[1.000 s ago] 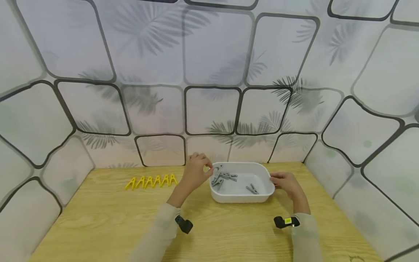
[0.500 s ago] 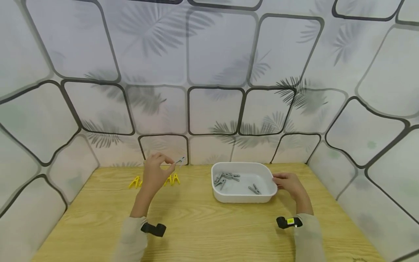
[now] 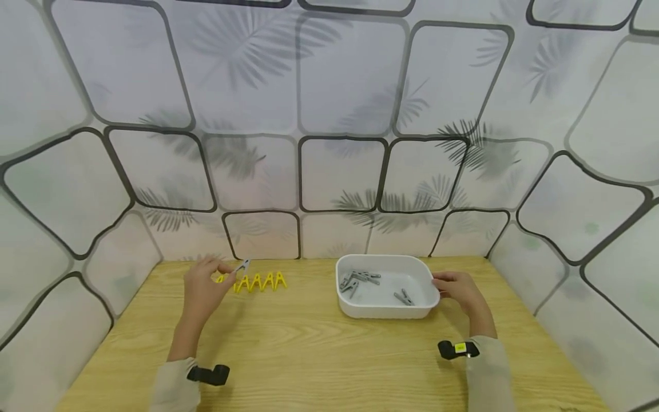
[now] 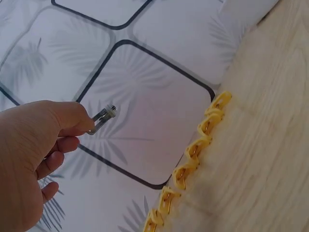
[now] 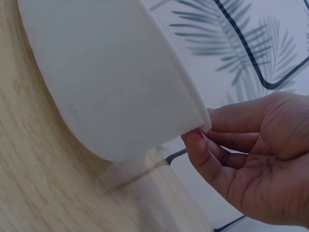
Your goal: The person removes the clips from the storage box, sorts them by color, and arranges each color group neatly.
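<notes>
Gray clip (image 3: 243, 265), 1: left of the white basin (image 3: 383, 312); pinched in a narrow grip by the left hand (image 3: 203, 289), other fingers loosely curled.
Right hand (image 3: 460, 288): grip pinching the basin's right rim.
Yellow clips (image 4: 195, 148), 6: row left of the basin.

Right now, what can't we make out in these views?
- Head: part of the row of yellow clips, behind the left hand.
- Head: exact count of gray clips in the white tray; small and overlapping.
- Left wrist: rear end of the held clip, covered by thumb and finger.
- Right wrist: tray's inside, hidden by its outer wall.
</notes>
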### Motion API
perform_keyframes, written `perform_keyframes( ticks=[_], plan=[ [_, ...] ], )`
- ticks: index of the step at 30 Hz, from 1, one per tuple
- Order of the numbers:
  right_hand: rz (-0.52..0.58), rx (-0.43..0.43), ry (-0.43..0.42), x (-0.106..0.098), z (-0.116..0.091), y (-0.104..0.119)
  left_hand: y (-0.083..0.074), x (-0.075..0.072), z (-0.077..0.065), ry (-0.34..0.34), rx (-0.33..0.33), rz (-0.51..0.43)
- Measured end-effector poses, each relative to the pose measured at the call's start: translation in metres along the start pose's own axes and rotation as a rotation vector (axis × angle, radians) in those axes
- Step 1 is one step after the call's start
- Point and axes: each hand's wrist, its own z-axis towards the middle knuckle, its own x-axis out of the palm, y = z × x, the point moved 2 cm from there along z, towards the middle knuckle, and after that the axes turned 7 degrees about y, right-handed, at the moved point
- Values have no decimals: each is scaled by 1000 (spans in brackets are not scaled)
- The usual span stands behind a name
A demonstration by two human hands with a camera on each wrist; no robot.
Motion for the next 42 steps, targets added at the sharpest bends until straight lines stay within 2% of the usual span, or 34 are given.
perform_keyframes(
  ticks=[3, 11, 16, 25, 28, 36, 42],
  plan=[
    [-4, -1, 6, -1, 0, 0, 11, -6, -8, 9, -25, 39],
    [-11, 9, 1, -1, 0, 2, 35, -24, -28, 92, -125, 145],
    [-16, 3, -2, -3, 0, 3, 44, -28, -36, 134, -147, 189],
    [-12, -3, 15, -3, -1, 4, 51, -29, -46, 248, -228, 224],
    [-6, -4, 5, -3, 1, 2, 51, -30, -45, 284, -230, 234],
    [61, -71, 27, -4, 3, -3, 54, -33, -48, 301, -221, 245],
    [6, -12, 6, -1, 1, -2, 57, -28, -51, 357, -253, 234]
  ],
)
